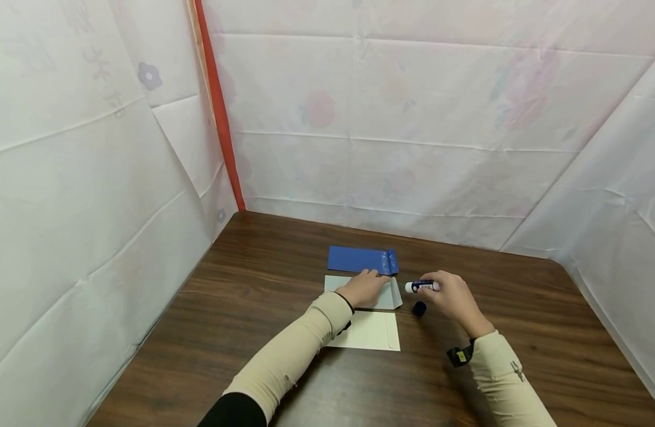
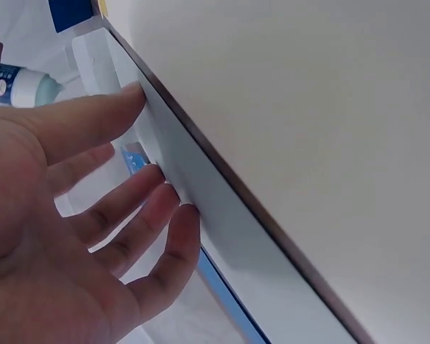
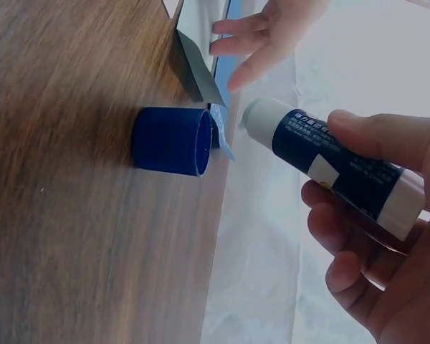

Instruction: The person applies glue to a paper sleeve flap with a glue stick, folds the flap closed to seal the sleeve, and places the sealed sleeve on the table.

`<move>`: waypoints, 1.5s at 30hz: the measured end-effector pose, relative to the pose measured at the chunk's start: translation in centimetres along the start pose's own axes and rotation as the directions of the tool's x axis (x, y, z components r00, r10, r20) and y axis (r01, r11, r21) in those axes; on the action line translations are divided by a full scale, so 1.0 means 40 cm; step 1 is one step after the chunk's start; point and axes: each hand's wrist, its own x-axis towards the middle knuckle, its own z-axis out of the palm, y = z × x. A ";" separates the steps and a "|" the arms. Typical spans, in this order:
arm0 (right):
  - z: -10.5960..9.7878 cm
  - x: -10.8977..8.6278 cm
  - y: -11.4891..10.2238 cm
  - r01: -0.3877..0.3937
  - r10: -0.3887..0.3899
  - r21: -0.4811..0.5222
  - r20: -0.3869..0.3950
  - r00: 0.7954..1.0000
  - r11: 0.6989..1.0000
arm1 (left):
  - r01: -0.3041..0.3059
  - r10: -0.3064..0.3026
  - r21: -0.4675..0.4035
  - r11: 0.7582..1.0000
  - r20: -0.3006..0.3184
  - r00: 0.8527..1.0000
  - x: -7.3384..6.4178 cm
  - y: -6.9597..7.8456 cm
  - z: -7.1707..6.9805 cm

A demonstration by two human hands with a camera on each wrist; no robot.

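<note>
My left hand (image 1: 366, 289) rests its fingertips on a pale grey-blue envelope (image 1: 335, 283), whose flap (image 1: 396, 294) stands unfolded at the right end. In the left wrist view the fingers (image 2: 175, 233) are spread and slightly bent against the paper. My right hand (image 1: 455, 296) grips an uncapped glue stick (image 3: 337, 161) between thumb and fingers, its pale tip pointing left toward the flap. Close below the stick, its dark blue cap (image 1: 419, 309) lies on the table. In the right wrist view the cap's open end faces the glue stick.
Behind the grey-blue envelope lies a blue envelope (image 1: 356, 259) with shiny glue smears by its raised flap. A cream envelope (image 1: 372, 332) lies nearer, partly under the left forearm. The brown wooden table (image 1: 242, 284) is bordered by white sheeting (image 1: 386, 166) at the back and sides.
</note>
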 end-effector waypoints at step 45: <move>0.018 -0.003 0.015 -0.009 0.009 0.000 0.012 1.000 1.000 | -0.020 0.020 -0.041 0.999 0.003 1.000 0.014 -0.009 0.020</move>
